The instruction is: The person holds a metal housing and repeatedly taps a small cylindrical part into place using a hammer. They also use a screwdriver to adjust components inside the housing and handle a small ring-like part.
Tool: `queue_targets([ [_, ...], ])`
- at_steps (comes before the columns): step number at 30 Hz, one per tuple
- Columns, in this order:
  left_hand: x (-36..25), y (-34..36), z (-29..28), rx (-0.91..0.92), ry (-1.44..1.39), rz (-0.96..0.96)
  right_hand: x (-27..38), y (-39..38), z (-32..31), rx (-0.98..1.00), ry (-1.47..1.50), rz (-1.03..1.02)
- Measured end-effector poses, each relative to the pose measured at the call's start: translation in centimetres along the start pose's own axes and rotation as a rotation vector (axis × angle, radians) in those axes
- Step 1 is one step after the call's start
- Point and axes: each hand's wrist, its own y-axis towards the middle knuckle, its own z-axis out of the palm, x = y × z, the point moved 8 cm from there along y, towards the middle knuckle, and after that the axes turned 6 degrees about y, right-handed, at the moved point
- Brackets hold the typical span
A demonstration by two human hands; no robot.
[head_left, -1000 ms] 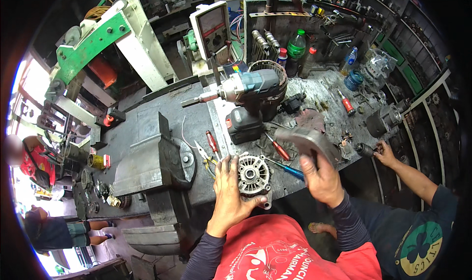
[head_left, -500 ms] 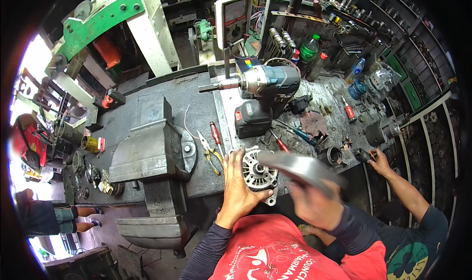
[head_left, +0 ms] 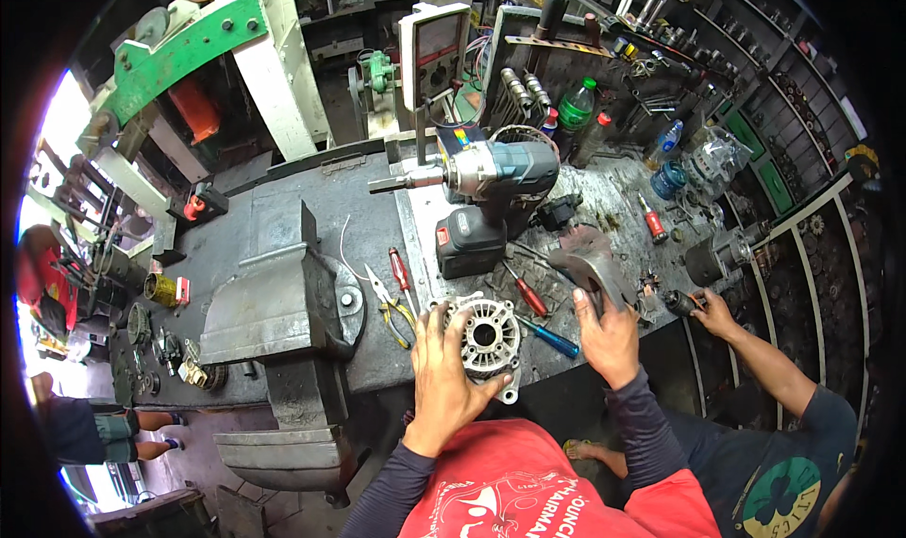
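Observation:
My left hand point(head_left: 442, 387) grips the rim of a round alternator housing point(head_left: 500, 359), fingers on its far left side and thumb at its lower edge. The housing has vent slots around a dark open centre hole. To its right, my right hand point(head_left: 611, 340) is closed on a curved grey metal piece point(head_left: 604, 272), thumb up along its near side. The piece is held apart from the housing, over the bench; its exact kind is unclear. A blue-handled screwdriver point(head_left: 550, 338) lies between the two hands.
A cordless impact wrench point(head_left: 500, 184) stands behind the housing. Left of it lie pliers point(head_left: 390, 307), a red screwdriver point(head_left: 399, 272) and a large bench vise point(head_left: 274, 302). Another red screwdriver point(head_left: 527, 290) lies nearby. At right, a co-worker's hand point(head_left: 714, 313) holds a dark cylindrical part point(head_left: 678, 302).
My right hand with the metal piece has swung away from the housing, out to the right. A shaft filled the housing's centre before; that hole is open now.

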Motion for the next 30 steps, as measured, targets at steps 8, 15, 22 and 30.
queue_targets([
  [8, -1.9, 0.5, -2.1, -0.012, -0.025, 0.068, -14.7, 2.0, 8.7, -0.026, -0.194, 0.234],
  [15, 5.4, -2.2, -4.3, -0.299, -1.166, -0.273, -16.1, 4.0, 11.9, 0.006, -0.257, 0.05],
  [22, 12.6, -3.3, -0.9, -0.305, -1.595, -0.322, -2.7, 3.5, 7.1, 0.265, 0.264, -0.199],
  [30, 14.1, -2.8, 1.1, -0.254, -1.783, -0.423, 10.0, -0.9, 13.2, 0.952, -0.264, -0.817],
])
